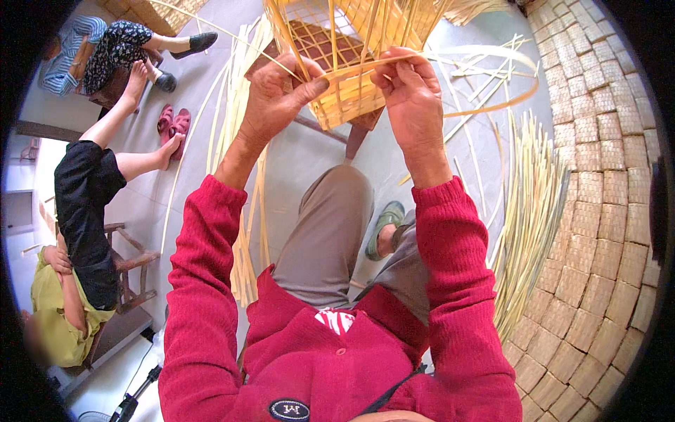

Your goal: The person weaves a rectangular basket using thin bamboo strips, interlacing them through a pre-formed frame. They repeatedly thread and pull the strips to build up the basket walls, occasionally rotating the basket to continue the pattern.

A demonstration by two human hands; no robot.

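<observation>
A partly woven basket of bamboo-like strips (350,97) is at the top middle, its long upright strips pointing away from me. My left hand (287,95) grips its near left corner, thumb and fingers closed on the edge where a thin strip meets it. At the near side's right part, my right hand (411,89) pinches a flat weaving strip (364,64) that runs across the uprights between both hands. From my right hand a pale strip (519,95) loops out to the right and bends back. Under the basket is a dark wooden support (363,126), partly hidden.
Long loose strips (245,264) lie on the floor at left, with a thick bundle (532,211) at right. Stacked woven blocks (596,237) line the right side. Two seated people, a wooden chair (134,264) and pink sandals (174,124) are at left.
</observation>
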